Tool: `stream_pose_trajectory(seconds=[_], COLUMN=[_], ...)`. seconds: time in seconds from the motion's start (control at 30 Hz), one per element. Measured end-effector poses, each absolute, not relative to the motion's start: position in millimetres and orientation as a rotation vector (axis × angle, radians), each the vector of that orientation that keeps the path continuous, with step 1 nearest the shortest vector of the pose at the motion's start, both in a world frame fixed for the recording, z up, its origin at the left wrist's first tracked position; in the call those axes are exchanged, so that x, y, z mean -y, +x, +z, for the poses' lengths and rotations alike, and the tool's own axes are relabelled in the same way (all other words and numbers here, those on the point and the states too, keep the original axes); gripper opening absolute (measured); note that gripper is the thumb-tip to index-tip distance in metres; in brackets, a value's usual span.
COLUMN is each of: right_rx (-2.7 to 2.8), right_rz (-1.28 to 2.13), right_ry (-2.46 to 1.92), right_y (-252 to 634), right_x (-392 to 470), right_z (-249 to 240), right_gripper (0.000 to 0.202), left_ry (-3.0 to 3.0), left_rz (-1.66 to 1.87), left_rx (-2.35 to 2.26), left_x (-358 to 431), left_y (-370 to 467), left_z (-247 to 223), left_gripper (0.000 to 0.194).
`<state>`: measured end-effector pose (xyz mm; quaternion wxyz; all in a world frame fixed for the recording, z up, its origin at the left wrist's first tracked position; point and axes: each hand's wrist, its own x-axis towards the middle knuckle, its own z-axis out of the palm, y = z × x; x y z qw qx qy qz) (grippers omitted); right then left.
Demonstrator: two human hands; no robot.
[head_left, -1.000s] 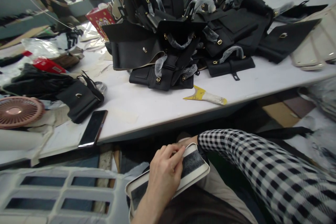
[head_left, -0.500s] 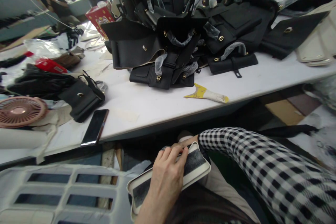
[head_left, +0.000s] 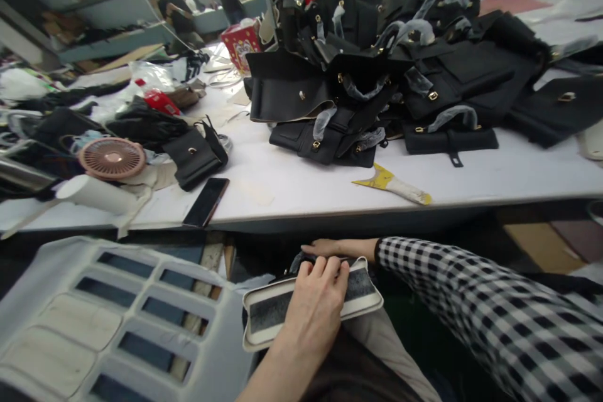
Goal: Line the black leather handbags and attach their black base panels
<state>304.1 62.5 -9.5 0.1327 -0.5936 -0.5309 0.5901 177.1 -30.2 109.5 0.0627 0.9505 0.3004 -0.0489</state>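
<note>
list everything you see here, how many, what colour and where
table: one, white, across the middle
bags: many, too overlapped to count, black, piled on the table
smaller bag: one, black, table's left part
phone: one, dark, front edge
fan: one, pink, left
roll: one, white, before the fan
flat tool: one, yellow and white, front edge
box: one, red, behind the bags' left end
people: three, dark or red clothing, background
slotted frame: one, greyish white, lower left
rimmed piece: one, dark and white, under left hand
left hand: one, on rimmed piece
right hand: one, beyond it
</note>
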Motion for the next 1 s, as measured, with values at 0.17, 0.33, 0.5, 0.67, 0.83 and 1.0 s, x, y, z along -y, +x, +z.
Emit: stream_pose_trajectory(seconds=[0.17,0.33,0.5,0.67,0.83,1.0], right_rx=[1.543,1.62,1.836,2.167,2.407,2.498], right_rz=[1.738,1.763,1.592,1.364,1.215,1.131], right_ry=[-1.731,-1.677,-1.683,-1.547,-1.369,-1.359], right_y=[286.7,273.8,271.9,269.0,268.3,264.9], right_x=[-74.3,-54.8,-45.3,-40.0,-33.3,-30.8], right_z=[19.1,38.5,39.9,49.4,54.4,58.8], right_gripper=[0.054,0.067,0.07,0.057,0.041,0.045], left_ry=[2.883,2.85,2.623,1.975,1.068,0.842], left_rz=[-0.067,0.046,0.355,0.834,0.585,0.423], left_rx=[-0.991,-1.006,-0.965,-1.299,-1.586,-1.345], left_x=[39.7,45.7,47.5,26.0,1.4,2.8], left_y=[176.6,173.6,155.0,86.5,15.7,23.8], left_z=[111.7,110.4,115.5,110.6,60.0,10.7], left_gripper=[0.045,0.039,0.024,0.026,0.066,0.073])
